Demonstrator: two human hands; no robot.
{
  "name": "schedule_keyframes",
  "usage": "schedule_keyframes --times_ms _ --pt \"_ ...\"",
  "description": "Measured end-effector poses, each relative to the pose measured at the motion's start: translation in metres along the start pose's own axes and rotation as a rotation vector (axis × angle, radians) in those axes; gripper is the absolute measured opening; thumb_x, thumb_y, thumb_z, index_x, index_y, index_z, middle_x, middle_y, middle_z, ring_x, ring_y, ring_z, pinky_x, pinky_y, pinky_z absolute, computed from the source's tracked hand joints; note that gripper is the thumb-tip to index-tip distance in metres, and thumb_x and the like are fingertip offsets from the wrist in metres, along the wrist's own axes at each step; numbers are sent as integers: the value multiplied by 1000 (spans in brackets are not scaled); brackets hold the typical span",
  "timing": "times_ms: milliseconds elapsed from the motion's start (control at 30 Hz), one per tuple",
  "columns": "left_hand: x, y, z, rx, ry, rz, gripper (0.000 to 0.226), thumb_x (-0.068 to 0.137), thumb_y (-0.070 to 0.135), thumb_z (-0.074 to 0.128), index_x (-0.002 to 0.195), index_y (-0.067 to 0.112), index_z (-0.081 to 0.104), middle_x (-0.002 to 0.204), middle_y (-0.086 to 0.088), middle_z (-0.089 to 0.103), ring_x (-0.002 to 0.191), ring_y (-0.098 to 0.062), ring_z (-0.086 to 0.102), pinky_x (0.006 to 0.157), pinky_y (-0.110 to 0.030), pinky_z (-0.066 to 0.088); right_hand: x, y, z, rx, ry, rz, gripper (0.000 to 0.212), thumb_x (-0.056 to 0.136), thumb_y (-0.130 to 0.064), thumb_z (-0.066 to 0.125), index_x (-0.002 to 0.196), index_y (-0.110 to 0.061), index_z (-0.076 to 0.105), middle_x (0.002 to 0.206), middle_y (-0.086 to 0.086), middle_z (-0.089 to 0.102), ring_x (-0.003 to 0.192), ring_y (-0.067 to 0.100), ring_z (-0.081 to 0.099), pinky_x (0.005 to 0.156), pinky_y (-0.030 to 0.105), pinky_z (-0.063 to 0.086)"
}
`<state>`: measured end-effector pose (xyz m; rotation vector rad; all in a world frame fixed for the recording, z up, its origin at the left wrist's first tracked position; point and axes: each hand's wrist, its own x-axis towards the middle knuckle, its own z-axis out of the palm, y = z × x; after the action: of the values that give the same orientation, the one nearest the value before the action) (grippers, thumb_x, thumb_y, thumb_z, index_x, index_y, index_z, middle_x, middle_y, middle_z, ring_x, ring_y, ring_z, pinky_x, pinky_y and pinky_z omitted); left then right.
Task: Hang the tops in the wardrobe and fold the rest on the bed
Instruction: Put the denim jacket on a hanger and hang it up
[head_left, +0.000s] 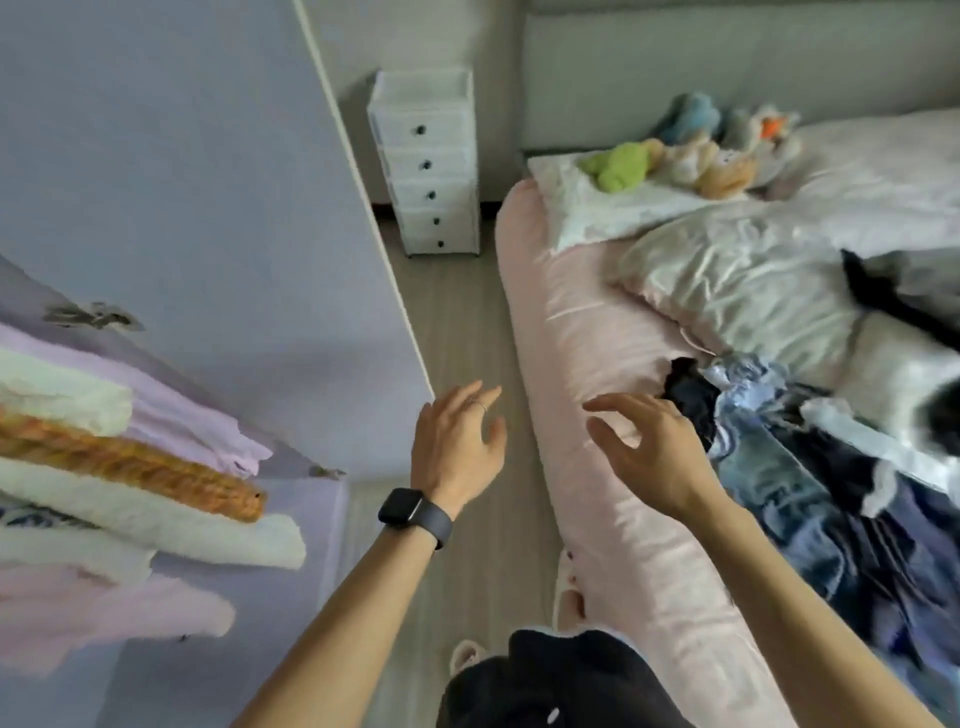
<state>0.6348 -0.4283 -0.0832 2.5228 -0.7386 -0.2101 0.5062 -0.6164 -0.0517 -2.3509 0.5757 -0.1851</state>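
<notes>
Head view, one moment. Left hand (457, 441): fingers spread and relaxed, holding nothing, raised over the wooden floor (462, 322) between the wardrobe door (182, 182) and the bed (587, 353); dark watch (410, 512) on the wrist, thin ring (480, 405) on one finger. Right hand (649, 452): fingers splayed and slightly curved, holding nothing, over the pink sheet at the bed's near edge, just beside the clothes pile (810, 499). Clothes pile: unfolded and crumpled on the bed at right, made up of faded blue denim, dark navy and black fabric, and a pale blue-and-white piece on top. Black-and-white fuzzy item (904, 374): lies against the far side of the pile; what it is cannot be told. Hung tops (130, 467): a row at the left edge in the wardrobe, sleeves pointing outward; lilac, cream fleece, orange knit, cream fleece again, pale pink. Bed also carries a crumpled grey-white pillow (727, 280) and a cluster of plush toys (691, 150) near the headboard. White drawer unit (426, 161): stands against the far wall, between door and bed. Slipper (569, 597): on the floor, at the bed's edge.
</notes>
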Motion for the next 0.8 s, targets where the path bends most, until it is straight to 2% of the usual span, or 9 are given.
schedule_keyframes --times_ms 100,200,300,400,500,633,700,800 --pt "17 45 32 -10 -114 163 42 99 29 54 139 22 59 151 0 49 142 -19 37 116 -33 27 -32 41 -28 25 95 205 20 95 -30 67 114 -32 73 120 -10 68 116 21 58 100 32 44" --pt "32 84 62 3 -198 275 43 99 32 53 141 22 58 152 1 47 143 -18 35 116 -30 23 -50 77 -51 -14 161 314 21 95 -31 68 115 -33 73 116 -10 67 113 21 56 90 28 39" --pt "48 119 93 17 -254 335 44 97 31 54 141 22 58 152 0 47 143 -18 35 118 -34 25 -55 112 -72 -18 191 395 23 95 -31 68 118 -31 72 122 -7 67 115 25 57 89 30 41" --pt "65 146 126 39 -305 363 45 97 32 53 142 24 56 153 0 46 143 -18 34 118 -38 26 -49 151 -91 -1 188 445 26 95 -34 66 120 -31 71 124 -4 67 113 28 60 92 38 49" --pt "86 170 170 85 -372 362 46 98 35 50 144 27 53 155 0 43 144 -19 32 119 -41 26 -36 205 -106 1 174 495 27 95 -34 66 121 -29 71 125 -2 68 110 27 63 94 42 51" --pt "113 184 233 176 -470 342 49 98 37 47 146 30 49 159 0 35 146 -18 28 119 -43 26 -13 287 -109 5 127 584 32 94 -31 68 124 -22 69 119 0 71 94 20 67 83 31 49" --pt "126 189 268 222 -536 330 51 98 37 46 149 30 44 162 0 29 148 -19 23 119 -45 23 -4 332 -103 9 98 639 33 93 -30 68 124 -21 67 117 -2 72 97 20 67 79 27 44" --pt "142 190 319 292 -617 341 56 99 36 45 154 31 34 166 -1 17 149 -21 20 120 -47 21 10 390 -83 20 57 725 35 92 -34 67 124 -21 66 121 0 70 105 23 65 81 29 43"
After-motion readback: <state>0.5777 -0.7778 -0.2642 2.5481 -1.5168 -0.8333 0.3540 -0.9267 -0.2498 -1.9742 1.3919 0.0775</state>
